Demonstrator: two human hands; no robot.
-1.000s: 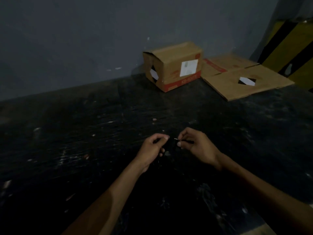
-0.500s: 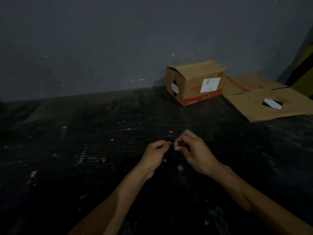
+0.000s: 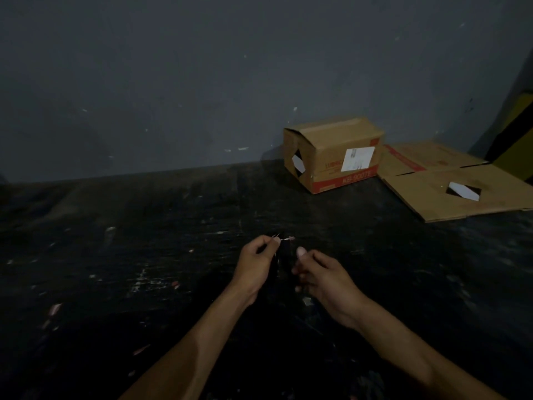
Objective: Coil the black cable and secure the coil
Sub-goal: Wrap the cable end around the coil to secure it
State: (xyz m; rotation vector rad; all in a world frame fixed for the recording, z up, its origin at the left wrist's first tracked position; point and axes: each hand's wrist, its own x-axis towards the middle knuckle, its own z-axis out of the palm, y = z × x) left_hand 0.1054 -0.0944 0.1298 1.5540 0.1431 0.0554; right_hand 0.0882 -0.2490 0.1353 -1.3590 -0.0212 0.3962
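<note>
Over the middle of the dark, scuffed bench (image 3: pixel 144 255), both hands work close together. The left hand (image 3: pixel 253 267) pinches a thin pale tie (image 3: pixel 287 239) between thumb and fingertip, while the right hand (image 3: pixel 323 277) curls its fingers round the black cable (image 3: pixel 284 261), which hangs bunched between the two; in this dim light its coils are hard to make out. At the bench's far right edge stand a cardboard box (image 3: pixel 326 153) and flattened cardboard (image 3: pixel 432 186).
</note>
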